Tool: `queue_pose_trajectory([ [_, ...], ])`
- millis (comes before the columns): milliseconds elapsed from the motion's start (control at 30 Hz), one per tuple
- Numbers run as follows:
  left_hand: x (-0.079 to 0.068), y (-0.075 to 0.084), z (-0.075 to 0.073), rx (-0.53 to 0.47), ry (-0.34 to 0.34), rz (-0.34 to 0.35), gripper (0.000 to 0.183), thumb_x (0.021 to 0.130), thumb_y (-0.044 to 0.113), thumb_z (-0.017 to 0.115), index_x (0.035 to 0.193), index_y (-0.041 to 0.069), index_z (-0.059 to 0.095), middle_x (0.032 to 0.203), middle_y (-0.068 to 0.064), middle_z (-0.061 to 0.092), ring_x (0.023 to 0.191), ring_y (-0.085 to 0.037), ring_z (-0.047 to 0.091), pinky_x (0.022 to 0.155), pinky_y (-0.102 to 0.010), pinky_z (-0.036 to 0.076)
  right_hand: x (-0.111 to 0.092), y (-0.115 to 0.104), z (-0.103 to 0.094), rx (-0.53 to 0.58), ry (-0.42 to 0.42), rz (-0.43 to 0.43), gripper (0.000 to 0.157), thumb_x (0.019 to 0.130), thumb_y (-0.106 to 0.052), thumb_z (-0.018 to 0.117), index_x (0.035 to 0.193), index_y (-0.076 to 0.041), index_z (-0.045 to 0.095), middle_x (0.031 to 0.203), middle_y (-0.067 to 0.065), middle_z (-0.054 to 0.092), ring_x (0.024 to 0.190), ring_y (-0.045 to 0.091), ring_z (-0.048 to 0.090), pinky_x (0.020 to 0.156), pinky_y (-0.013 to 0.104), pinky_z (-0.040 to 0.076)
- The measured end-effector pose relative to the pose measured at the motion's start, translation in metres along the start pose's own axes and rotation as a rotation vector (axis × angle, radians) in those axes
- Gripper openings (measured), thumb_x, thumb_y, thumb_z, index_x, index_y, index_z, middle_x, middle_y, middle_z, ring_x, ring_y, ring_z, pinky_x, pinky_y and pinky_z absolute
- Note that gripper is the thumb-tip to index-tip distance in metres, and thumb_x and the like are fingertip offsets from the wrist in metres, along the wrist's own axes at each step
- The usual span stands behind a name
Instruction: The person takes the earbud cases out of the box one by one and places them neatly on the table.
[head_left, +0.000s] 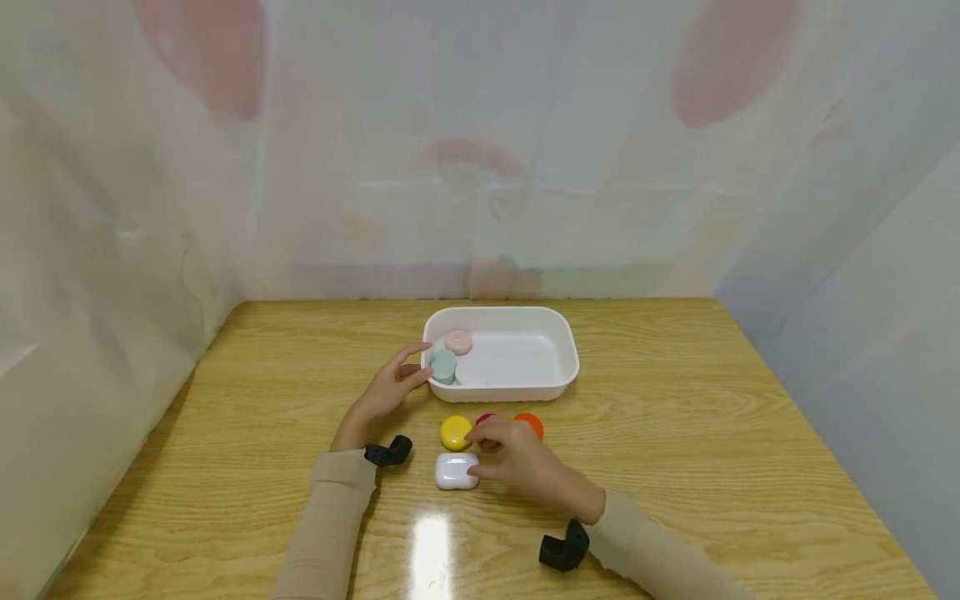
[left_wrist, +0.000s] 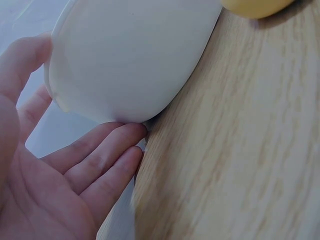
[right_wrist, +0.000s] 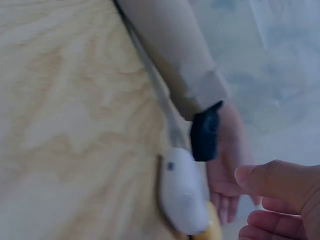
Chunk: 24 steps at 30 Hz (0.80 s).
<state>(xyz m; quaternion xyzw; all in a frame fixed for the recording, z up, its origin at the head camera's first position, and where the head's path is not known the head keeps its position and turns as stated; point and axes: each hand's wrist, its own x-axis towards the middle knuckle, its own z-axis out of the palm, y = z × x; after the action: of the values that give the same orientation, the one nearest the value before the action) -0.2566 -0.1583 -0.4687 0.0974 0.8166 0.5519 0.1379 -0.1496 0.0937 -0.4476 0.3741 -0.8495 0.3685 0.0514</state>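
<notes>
The white case (head_left: 453, 474) lies on the near side of the white tray (head_left: 498, 394), its long axis running along the tray's long side. The right hand (head_left: 525, 458) is nearer, just right of the case, thumb and fingers parted, holding nothing I can see; whether the thumb touches, I can't tell. The left hand (head_left: 385, 393), loosely spread, touches the tray's left end. The counter (head_left: 675, 433) stretches widely right of the tray, giving room; the yellow disc (head_left: 454, 433) sits close, between case and tray.
</notes>
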Motion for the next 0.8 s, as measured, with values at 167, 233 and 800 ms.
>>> queue_pose_trajectory([
  [167,0.002,-0.002,0.0,-0.001,0.0,-0.001,0.056,0.095,0.044,0.056,0.146,0.032,0.037,0.142,-0.021,0.05,0.133,-0.036,0.048,0.109,-0.057,0.038,0.008,0.004,-0.014,0.0,0.066,0.006,0.033,0.076,-0.011,0.081,0.105,0.0,0.07,0.1,0.014,0.073,0.088,0.025,0.069,0.077,0.032,0.059],
  [233,0.003,-0.004,0.0,-0.001,0.0,0.001,0.055,0.096,0.044,0.056,0.146,0.032,0.037,0.142,-0.021,0.051,0.133,-0.036,0.049,0.109,-0.057,0.038,0.012,0.006,-0.02,0.011,0.089,0.013,0.032,0.077,-0.011,0.08,0.105,0.0,0.069,0.1,0.015,0.073,0.088,0.027,0.068,0.077,0.034,0.059],
  [800,-0.001,0.002,0.0,-0.01,-0.004,0.03,0.054,0.097,0.037,0.056,0.147,0.026,0.037,0.136,-0.024,0.055,0.127,-0.036,0.054,0.107,-0.054,0.041,0.059,0.034,-0.038,0.175,0.19,0.198,0.027,0.079,-0.006,0.077,0.103,0.005,0.068,0.1,0.025,0.071,0.088,0.034,0.069,0.083,0.045,0.058],
])
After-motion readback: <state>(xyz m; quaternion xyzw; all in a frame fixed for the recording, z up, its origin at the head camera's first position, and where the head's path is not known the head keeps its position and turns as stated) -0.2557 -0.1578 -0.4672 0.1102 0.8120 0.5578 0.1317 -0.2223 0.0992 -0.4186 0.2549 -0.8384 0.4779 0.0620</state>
